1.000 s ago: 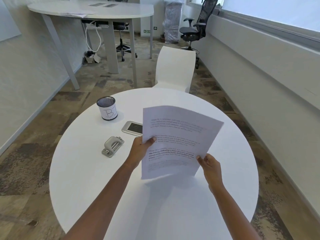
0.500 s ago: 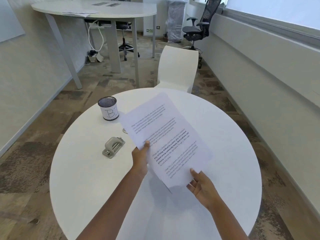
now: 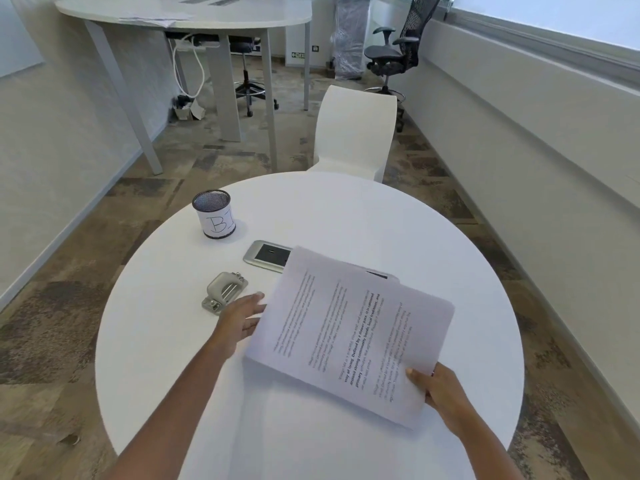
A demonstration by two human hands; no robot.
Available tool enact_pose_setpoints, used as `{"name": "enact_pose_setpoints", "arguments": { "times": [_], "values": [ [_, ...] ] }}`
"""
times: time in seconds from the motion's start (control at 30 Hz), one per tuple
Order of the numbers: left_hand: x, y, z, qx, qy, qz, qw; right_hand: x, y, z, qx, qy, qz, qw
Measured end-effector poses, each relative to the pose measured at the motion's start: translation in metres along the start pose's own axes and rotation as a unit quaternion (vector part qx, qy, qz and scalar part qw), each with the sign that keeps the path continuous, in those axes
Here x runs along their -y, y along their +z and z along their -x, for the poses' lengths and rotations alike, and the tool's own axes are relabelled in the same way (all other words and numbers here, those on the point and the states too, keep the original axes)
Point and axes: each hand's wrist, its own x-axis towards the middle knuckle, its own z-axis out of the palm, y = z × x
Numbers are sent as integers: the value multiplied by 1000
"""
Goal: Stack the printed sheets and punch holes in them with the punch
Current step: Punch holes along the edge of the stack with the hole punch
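Note:
A stack of printed sheets (image 3: 349,330) is held low over the round white table (image 3: 346,216), turned sideways with its text running up and down. My right hand (image 3: 440,389) pinches the stack at its near right corner, thumb on top. My left hand (image 3: 240,317) is at the stack's left edge with fingers spread, and its fingertips are hidden under the paper. The grey metal hole punch (image 3: 225,296) lies on the table just left of my left hand, untouched.
A mesh pen cup (image 3: 213,214) labelled B1 stands at the table's far left. A silver socket panel (image 3: 266,255) in the tabletop is partly covered by the sheets. A white chair (image 3: 356,129) stands behind the table. A second table (image 3: 187,15) stands further back.
The sheets have swung from upright in both hands to sideways and low over the table. My left hand has let go of the left edge, and my right hand now grips the near corner.

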Motion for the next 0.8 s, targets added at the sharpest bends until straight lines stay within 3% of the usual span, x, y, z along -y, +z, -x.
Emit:
{"name": "enact_pose_setpoints", "arguments": {
  "times": [0.07, 0.13, 0.33, 0.5, 0.8],
  "values": [
    [2, 2, 0, 32, 33, -131, 990, 4, 3, -1, -19, -36, 36, 999],
    [2, 10, -3, 28, 78, -174, 981, 11, 11, -3, -46, -90, 73, 992],
    [-10, 30, 2, 30, 175, -64, 982, 28, 37, -7, -118, -198, 74, 970],
    [9, 35, 6, 29, 140, -102, 984, 19, 49, -10, -106, -177, 132, 970],
    [32, 40, 10, -10, 156, -82, 984, 6, 46, -14, -137, -164, 128, 968]
  ]
}}
